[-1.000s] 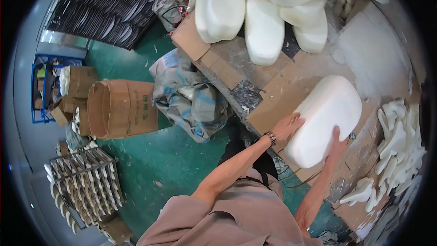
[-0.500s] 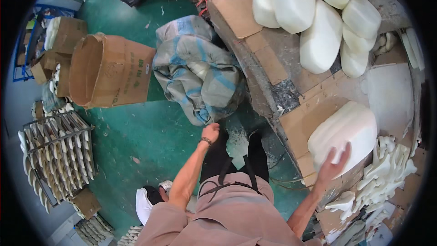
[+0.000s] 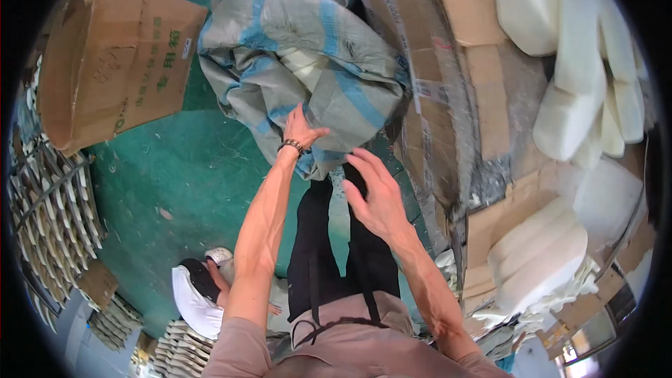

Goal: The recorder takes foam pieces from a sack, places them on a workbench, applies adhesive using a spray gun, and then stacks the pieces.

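Observation:
A big grey woven sack (image 3: 357, 63) with blue stripes stands crumpled on the floor in front of me. Something whitish (image 3: 302, 66) shows in a fold at its middle. My left hand (image 3: 301, 131), with a bracelet at the wrist, lies against the near side of the sack, fingers spread and thumb out. Close to the sack's lower right edge hovers my right hand (image 3: 376, 199), open and holding nothing. Whether its fingertips touch the fabric I cannot tell. To the right, a smooth white block with long ridges (image 3: 539, 255) rests on the cardboard-covered bench.
Several rounded white pieces (image 3: 588, 63) are piled on the far right of the bench (image 3: 427, 98). A large cardboard box (image 3: 133, 63) stands left of the sack. Racks of thin pale pieces (image 3: 59, 210) line the left. Another person (image 3: 199, 301) is low at the lower left.
My right hand has left the ridged white block and come over to the sack. My left hand has opened from a closed grip and moved farther up the fabric. The view has shifted nearer.

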